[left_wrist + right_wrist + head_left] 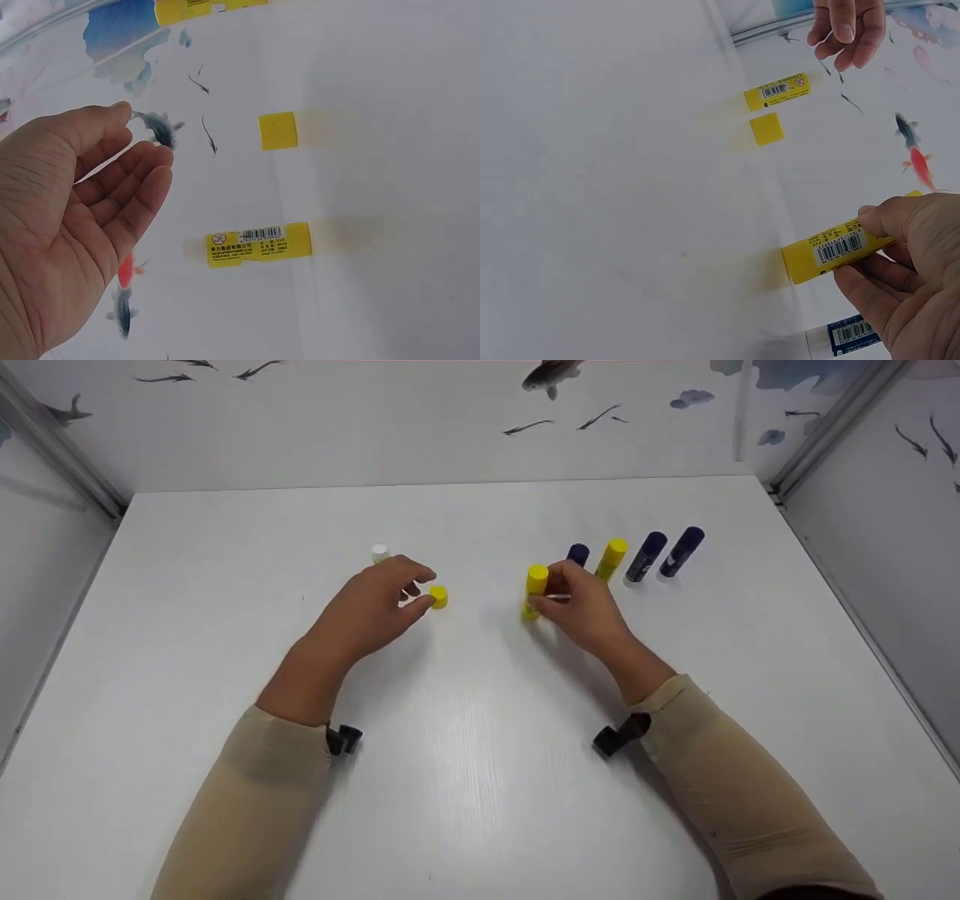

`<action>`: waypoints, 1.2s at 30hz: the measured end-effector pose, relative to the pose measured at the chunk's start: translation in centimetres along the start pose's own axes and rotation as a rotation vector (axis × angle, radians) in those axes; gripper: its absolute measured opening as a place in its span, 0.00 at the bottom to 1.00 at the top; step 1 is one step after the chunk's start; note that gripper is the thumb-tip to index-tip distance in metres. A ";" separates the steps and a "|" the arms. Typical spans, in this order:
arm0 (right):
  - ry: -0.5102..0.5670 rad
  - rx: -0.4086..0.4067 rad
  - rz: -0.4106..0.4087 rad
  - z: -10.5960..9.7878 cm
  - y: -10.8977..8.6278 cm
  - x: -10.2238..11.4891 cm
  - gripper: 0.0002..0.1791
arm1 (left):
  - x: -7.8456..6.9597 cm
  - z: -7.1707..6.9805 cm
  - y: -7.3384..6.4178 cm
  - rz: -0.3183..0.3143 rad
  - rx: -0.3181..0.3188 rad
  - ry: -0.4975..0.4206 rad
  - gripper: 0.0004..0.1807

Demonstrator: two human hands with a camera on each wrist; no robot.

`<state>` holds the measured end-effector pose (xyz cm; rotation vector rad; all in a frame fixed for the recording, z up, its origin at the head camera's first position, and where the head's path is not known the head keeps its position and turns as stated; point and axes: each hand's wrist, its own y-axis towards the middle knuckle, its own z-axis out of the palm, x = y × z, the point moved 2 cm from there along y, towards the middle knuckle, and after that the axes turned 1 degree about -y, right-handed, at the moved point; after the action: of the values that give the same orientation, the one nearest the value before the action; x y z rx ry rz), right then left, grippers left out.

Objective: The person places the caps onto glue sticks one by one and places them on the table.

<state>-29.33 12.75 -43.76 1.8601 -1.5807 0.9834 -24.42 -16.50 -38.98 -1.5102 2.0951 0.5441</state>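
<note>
My right hand (589, 607) pinches an upright, capped yellow glue stick (535, 577) between thumb and fingers. Its base is at or just above the tabletop; I cannot tell which. On the other side, my left hand (364, 604) hovers with loosely bent fingers and nothing between them. A small yellow cap (278, 131) stands on the table by that hand, apart from the fingers in the left wrist view. Beside the cap an uncapped yellow glue stick (259, 246) stands upright with its pale top bare. The left hand mostly hides this stick in the head view.
Behind and right of my right hand stand a dark blue glue stick (577, 553), partly hidden, a yellow glue stick (613, 556) and two more dark blue glue sticks (646, 558). White panels with painted fish enclose the white table (465, 780) at the back and sides.
</note>
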 end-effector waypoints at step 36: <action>-0.148 -0.106 0.053 0.3 -0.6 1.0 0.21 | -0.2 2.4 5.5 -0.095 0.186 0.213 0.24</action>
<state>-28.67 12.04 -43.09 1.8629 -1.7418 0.7827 -29.21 -13.27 -40.62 -1.6067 2.1491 0.1531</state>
